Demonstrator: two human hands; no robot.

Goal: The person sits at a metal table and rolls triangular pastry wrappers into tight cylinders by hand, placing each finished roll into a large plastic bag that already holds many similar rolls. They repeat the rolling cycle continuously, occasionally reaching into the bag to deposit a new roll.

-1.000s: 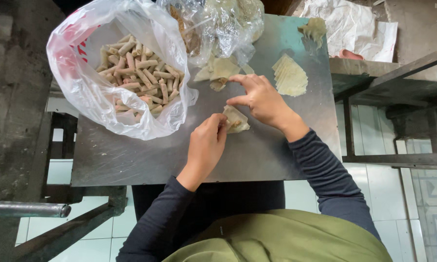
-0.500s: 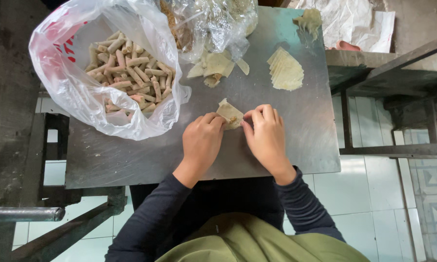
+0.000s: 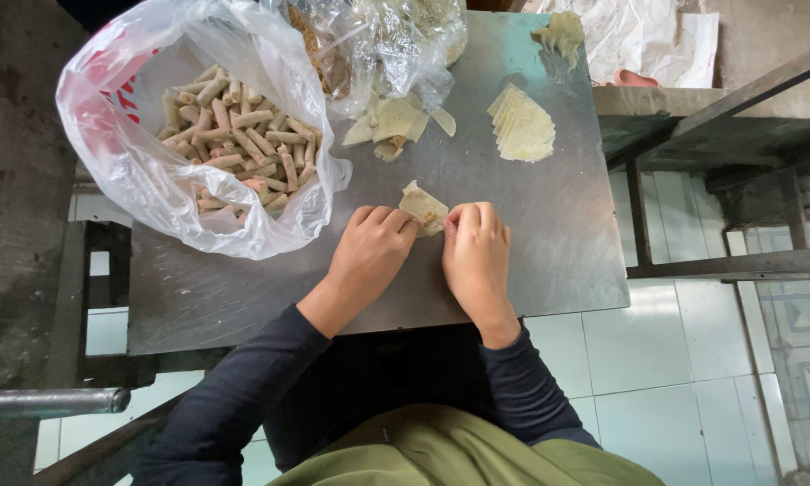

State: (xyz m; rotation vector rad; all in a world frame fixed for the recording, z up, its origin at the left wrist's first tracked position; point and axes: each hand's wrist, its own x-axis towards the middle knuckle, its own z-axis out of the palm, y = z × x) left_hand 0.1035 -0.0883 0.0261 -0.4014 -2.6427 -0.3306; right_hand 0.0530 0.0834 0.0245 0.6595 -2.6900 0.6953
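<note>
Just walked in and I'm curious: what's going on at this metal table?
A person is folding a small pastry wrapper with filling on the metal table, the left hand and right hand pinching it from either side. A white plastic bag of finished rolls sits at the left, and a stack of wrappers lies farther back.

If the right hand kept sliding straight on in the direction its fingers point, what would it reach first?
The right hand points up the metal table, fingertips already on the folded wrapper. Beyond that, it would probably meet the loose wrapper pieces near the clear bag; the fanned wrapper stack lies off to its right.
</note>
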